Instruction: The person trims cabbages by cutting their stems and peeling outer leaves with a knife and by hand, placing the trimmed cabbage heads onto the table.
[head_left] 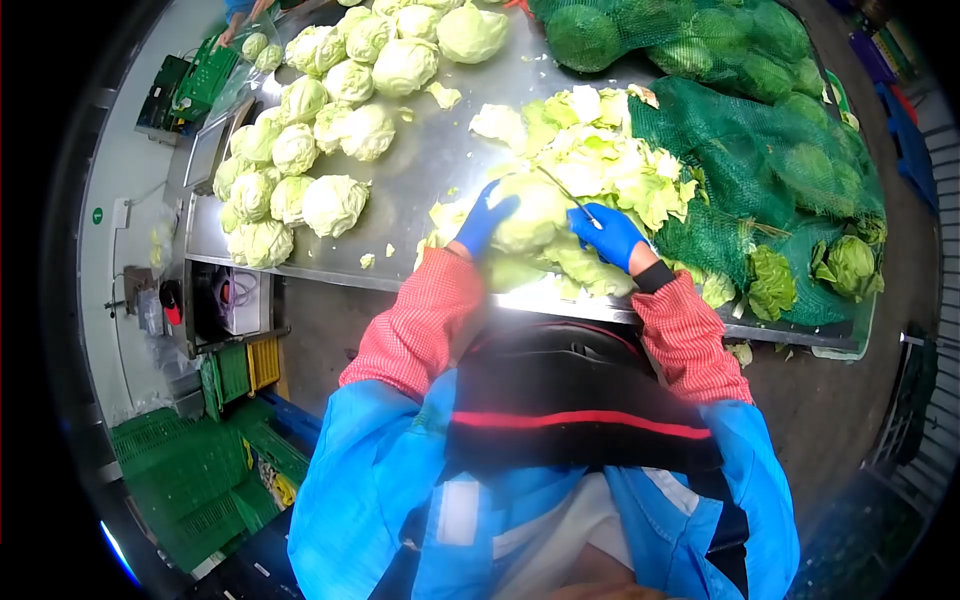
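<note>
A pale green cabbage [530,215] stands at the near edge of the metal table, between my two blue-gloved hands. My left hand [487,219] presses against its left side, with the fingers curved around it. Wrapped round a knife [592,217], my right hand [609,238] is on the cabbage's right side. The thin blade points up and to the left, over the top of the cabbage. Loose cabbage leaves [600,150] are heaped behind and to the right of the head, and more lie under it.
Trimmed cabbages [336,205] are piled on the left of the metal table [425,150]. Green net sacks [740,140] of cabbages cover the right side. An untrimmed cabbage [848,265] lies at the right corner. Green crates [185,490] stand on the floor, lower left. Another person's hand [229,32] shows at top left.
</note>
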